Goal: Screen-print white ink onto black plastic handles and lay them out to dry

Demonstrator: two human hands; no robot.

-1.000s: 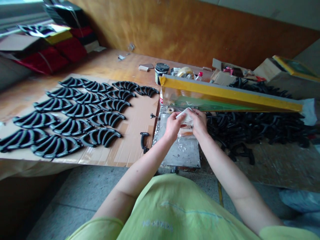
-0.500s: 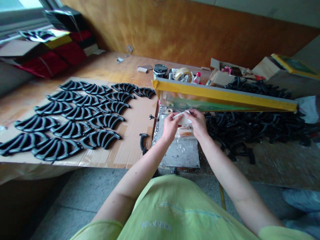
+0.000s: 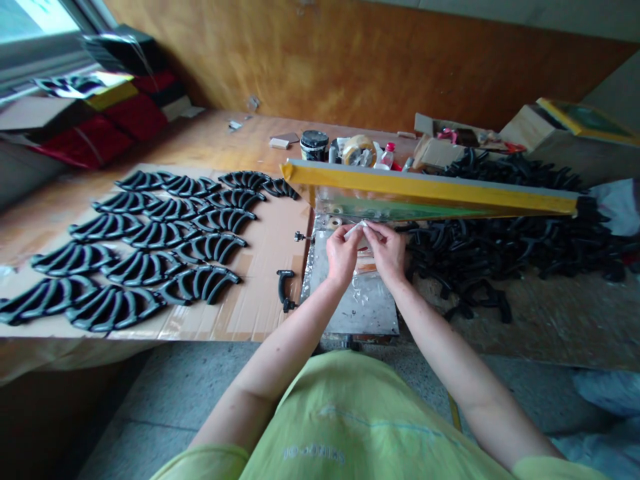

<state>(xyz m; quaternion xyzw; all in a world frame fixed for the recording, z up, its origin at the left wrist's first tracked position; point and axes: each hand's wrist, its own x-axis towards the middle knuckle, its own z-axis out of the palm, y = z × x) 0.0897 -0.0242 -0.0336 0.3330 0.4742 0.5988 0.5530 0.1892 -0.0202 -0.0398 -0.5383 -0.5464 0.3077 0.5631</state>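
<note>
Over a grey metal plate [image 3: 359,312], both hands pinch a small piece of white tissue or cloth; which of the two I cannot tell. My left hand [image 3: 342,255] is closed on the left side of the white tissue [image 3: 355,235]. From the right, my right hand [image 3: 389,252] grips it too, its fingers meeting the left ones. Just behind the hands, a yellow-edged screen frame [image 3: 430,185] is tilted up above the plate. Partly hidden beneath the fingers, a brownish strip [image 3: 367,262] lies on the plate. One curved black handle [image 3: 283,287] rests left of the plate.
Rows of curved black handles [image 3: 145,235] lie on a cardboard sheet [image 3: 270,233] at left. To the right is a heap of black handles [image 3: 495,250]. Behind the frame stand a dark tub [image 3: 314,145], a tape roll [image 3: 360,152] and a cardboard box [image 3: 437,152].
My hands have drawn closer together, and the white tissue looks more bunched between the fingers. The view has shifted slightly, so the raised frame appears further left.
</note>
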